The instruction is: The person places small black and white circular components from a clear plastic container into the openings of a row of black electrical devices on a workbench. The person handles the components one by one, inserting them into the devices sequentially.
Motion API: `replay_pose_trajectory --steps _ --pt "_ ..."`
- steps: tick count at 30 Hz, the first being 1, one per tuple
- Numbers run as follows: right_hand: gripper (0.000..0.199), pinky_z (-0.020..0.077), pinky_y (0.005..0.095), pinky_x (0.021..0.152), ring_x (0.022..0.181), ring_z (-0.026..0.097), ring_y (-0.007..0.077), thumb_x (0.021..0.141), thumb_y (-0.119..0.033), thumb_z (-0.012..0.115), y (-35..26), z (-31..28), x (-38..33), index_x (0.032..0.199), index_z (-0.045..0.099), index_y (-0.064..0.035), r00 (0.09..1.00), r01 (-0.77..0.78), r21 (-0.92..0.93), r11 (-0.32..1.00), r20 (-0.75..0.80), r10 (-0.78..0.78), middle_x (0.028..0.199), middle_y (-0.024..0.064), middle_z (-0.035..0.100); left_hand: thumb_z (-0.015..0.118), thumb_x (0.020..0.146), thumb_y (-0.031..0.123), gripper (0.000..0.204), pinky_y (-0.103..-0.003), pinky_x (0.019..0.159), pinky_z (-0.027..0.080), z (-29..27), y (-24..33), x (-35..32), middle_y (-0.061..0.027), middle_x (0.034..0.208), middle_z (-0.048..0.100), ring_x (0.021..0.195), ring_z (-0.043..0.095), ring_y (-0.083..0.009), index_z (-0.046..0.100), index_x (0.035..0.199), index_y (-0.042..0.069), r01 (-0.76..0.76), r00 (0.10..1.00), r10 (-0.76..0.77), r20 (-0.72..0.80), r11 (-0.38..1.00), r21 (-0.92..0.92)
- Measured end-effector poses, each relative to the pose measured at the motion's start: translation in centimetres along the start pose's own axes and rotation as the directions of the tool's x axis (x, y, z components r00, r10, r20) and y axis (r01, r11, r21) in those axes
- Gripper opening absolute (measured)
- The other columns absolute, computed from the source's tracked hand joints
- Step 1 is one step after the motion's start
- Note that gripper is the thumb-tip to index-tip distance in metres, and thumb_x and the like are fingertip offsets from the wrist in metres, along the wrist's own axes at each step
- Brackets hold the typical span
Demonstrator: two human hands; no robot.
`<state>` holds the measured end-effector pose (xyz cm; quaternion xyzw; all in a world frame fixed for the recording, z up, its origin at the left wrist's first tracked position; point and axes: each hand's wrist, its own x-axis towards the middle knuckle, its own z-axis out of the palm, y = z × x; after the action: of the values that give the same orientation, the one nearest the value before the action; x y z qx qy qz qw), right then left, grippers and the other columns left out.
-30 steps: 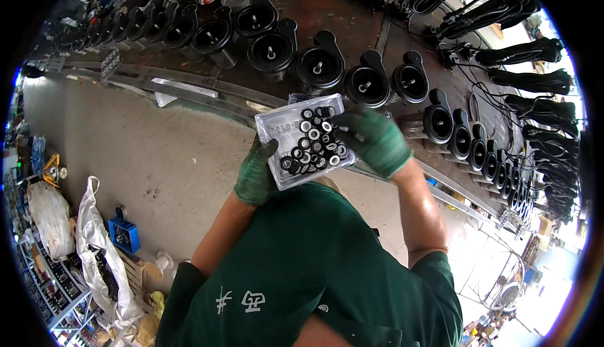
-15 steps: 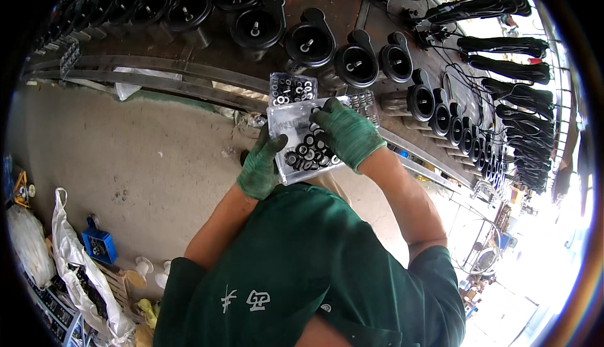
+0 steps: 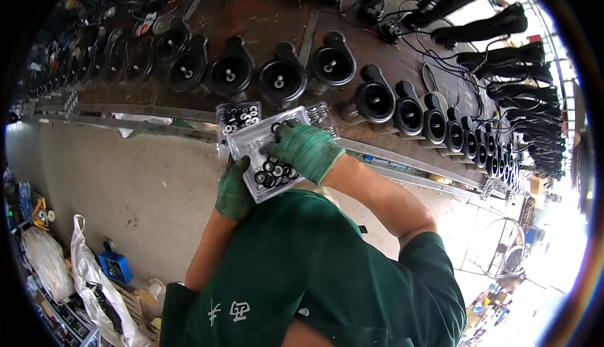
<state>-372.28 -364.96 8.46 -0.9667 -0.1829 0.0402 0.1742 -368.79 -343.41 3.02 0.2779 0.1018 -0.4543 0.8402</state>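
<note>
Our left hand (image 3: 234, 190) has its grip closed on the clear tray (image 3: 267, 155) of small rings from below, while our right hand (image 3: 306, 150) lies curled on top.

Your left hand (image 3: 234, 191) and right hand (image 3: 307, 151) wear green knit cloth gloves, matt and nubbly. The tray (image 3: 259, 157) between them is clear, glossy plastic. At twelve o'clock, the black housings (image 3: 281, 80) look smooth, semi-gloss plastic on a dull rusty-brown bench (image 3: 264, 20).
</note>
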Motion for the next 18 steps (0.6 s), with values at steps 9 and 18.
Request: replay_pose_trajectory --steps 9,18 --pt "0.019 0.0574 0.0435 0.083 0.100 0.069 0.0318 0.091 -0.013 0.072 7.4 -2.9 -7.4 0.110 0.074 -0.0114 0.930 -0.001 0.372 0.928 -0.340 0.137 0.105 0.0127 0.070 0.068 0.096 0.034 0.076 -0.053 0.110 0.054 6.4 -5.3 3.7 -0.0223 0.147 0.054 0.132 0.060 -0.0375 0.035 0.155 0.000 -0.002 0.999 0.000 0.032 0.997 0.076" --pt "0.024 0.0540 0.0311 0.083 0.089 0.066 0.0155 0.095 -0.002 0.068 21.1 -2.4 -13.5 0.119 0.066 -0.0035 0.673 -0.353 0.800 0.486 -0.143 0.726 0.102 0.0089 0.074 0.068 0.096 0.037 0.077 -0.054 0.112 0.050 7.8 -8.1 4.2 -0.0220 0.148 0.054 0.132 0.058 -0.0387 0.035 0.157 0.003 -0.109 0.992 0.115 -0.043 0.987 0.120"
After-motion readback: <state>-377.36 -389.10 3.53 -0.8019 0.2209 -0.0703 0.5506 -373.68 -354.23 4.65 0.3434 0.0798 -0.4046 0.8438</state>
